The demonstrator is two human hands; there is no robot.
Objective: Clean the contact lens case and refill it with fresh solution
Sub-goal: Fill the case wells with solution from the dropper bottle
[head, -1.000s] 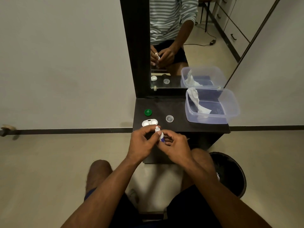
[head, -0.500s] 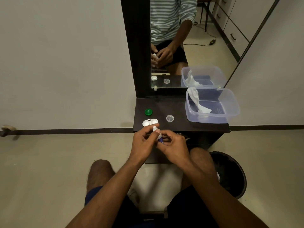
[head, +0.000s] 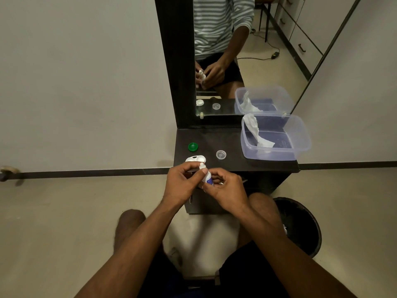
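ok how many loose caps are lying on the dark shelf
2: a green cap near the shelf's back left, and a clear cap to its right, nearer the plastic tub.

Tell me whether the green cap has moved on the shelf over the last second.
No. The green cap sits at the same spot on the dark shelf, behind the white lens case and left of the clear cap.

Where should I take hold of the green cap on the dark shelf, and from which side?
Pinch the green cap by its round rim from straight above. It lies flat and low on the shelf, apart from the lens case, so its sides are free for fingers.
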